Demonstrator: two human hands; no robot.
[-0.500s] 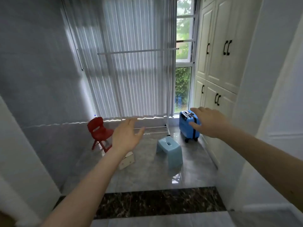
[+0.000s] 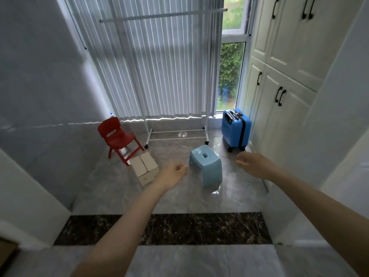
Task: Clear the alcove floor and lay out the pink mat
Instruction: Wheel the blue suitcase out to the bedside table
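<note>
Fingers of both hands hang loosely curled and hold nothing: the left hand [image 2: 173, 175] hovers just left of the light blue stool [image 2: 206, 166], the right hand [image 2: 254, 165] just right of it, neither touching it.

Judging from how things lie, the clearing has not begun. On the grey alcove floor [image 2: 179, 198] the stool stands near the middle. A small cardboard box [image 2: 145, 169] sits to its left, flaps shut, and the red child's chair [image 2: 117, 139] stands just beyond the box, near the left wall. A white clothes rack [image 2: 175, 134] on castors stands at the far side before the vertical blinds [image 2: 151, 62], and a blue suitcase [image 2: 236, 129] stands upright in the far right corner beside the cream cupboards [image 2: 283, 80]. All five would have to go before any mat can be spread. The pink mat itself is nowhere in view, so it must still be fetched. With both hands flanking the stool, it looks the likely first thing to be lifted out.

No brand, label or writing can be read; a small mark on the box's near face is too faint to make out.
</note>
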